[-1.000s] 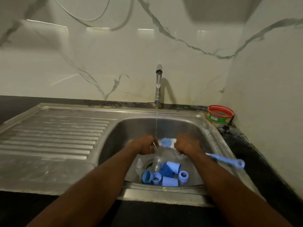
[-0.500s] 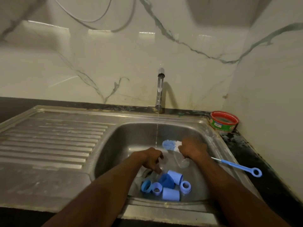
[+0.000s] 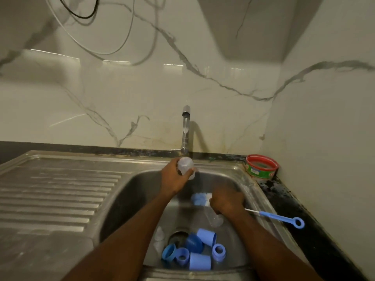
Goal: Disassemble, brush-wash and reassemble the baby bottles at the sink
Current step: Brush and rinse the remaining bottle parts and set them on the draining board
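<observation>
My left hand [image 3: 174,177] grips a clear baby bottle [image 3: 185,165] and holds it up at the back of the sink [image 3: 251,191], just under the tap [image 3: 185,130]. My right hand [image 3: 226,201] is lower in the basin, fingers curled round a bottle brush: its blue-and-white head [image 3: 200,198] sticks out to the left, its blue looped handle [image 3: 284,218] lies over the right rim. A second clear bottle [image 3: 213,217] lies under that hand. Several blue caps and collars [image 3: 199,252] sit by the drain, with clear teats [image 3: 159,237] to their left.
A ribbed steel draining board [image 3: 56,197] spreads to the left of the basin. A red-rimmed green tub [image 3: 261,166] stands at the back right corner on the dark counter [image 3: 304,240]. Marble-patterned walls close in behind and to the right.
My left hand has lifted a clear bottle from low in the basin up to the tap. My right hand stays low with the brush. The camera has tilted.
</observation>
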`<control>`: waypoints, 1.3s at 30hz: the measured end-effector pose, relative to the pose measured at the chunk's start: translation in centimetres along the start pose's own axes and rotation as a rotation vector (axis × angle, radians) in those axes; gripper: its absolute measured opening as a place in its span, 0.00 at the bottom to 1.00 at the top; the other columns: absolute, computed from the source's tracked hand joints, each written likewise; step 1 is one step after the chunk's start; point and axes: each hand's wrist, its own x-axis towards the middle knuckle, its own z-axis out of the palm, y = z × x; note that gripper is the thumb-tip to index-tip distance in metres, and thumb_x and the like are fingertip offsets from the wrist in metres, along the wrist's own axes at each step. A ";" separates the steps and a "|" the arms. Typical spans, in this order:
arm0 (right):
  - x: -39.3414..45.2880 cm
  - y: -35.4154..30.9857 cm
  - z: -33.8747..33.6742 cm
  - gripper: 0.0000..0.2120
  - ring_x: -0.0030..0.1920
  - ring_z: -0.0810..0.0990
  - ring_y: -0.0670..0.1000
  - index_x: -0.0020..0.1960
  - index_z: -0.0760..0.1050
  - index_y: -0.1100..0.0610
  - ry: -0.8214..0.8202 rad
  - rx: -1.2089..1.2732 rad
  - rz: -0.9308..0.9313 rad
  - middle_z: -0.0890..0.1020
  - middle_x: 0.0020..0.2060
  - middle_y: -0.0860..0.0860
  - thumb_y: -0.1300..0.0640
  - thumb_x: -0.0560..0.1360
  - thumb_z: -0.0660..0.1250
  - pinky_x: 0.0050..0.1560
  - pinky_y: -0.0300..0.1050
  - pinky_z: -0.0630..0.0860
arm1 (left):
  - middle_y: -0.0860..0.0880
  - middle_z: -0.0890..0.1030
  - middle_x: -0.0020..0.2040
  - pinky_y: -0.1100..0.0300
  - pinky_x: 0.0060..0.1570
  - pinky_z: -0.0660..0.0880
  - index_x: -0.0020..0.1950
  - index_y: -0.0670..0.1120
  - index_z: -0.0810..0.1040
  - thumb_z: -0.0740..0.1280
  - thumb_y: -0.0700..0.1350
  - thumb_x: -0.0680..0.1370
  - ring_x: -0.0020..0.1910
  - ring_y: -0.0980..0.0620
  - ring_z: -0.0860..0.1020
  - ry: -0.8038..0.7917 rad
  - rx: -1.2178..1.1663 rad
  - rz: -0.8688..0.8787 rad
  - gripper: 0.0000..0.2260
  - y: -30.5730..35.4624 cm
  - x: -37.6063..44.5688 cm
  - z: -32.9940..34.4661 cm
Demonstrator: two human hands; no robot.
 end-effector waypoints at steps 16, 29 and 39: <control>1.2 -0.4 1.0 0.17 0.62 0.77 0.54 0.66 0.75 0.52 -0.023 -0.054 -0.061 0.78 0.62 0.52 0.50 0.79 0.68 0.61 0.51 0.75 | 0.44 0.84 0.46 0.61 0.29 0.77 0.63 0.41 0.78 0.56 0.64 0.81 0.37 0.50 0.81 -0.173 -0.914 -0.418 0.29 2.4 1.4 -1.0; 0.7 -0.6 0.8 0.15 0.59 0.78 0.53 0.63 0.75 0.52 -0.042 -0.016 -0.021 0.79 0.58 0.52 0.49 0.79 0.68 0.60 0.51 0.76 | 0.57 0.77 0.64 0.68 0.50 0.79 0.68 0.55 0.72 0.80 0.51 0.69 0.62 0.57 0.76 -0.064 -0.211 0.113 0.30 0.4 0.9 -0.8; 0.4 -0.7 0.0 0.16 0.58 0.79 0.53 0.65 0.75 0.53 0.043 0.020 -0.008 0.80 0.59 0.53 0.49 0.80 0.66 0.51 0.47 0.72 | 0.49 0.79 0.63 0.50 0.57 0.82 0.66 0.52 0.77 0.75 0.49 0.76 0.60 0.50 0.78 -0.141 -0.144 -0.065 0.20 -1.3 0.0 -0.7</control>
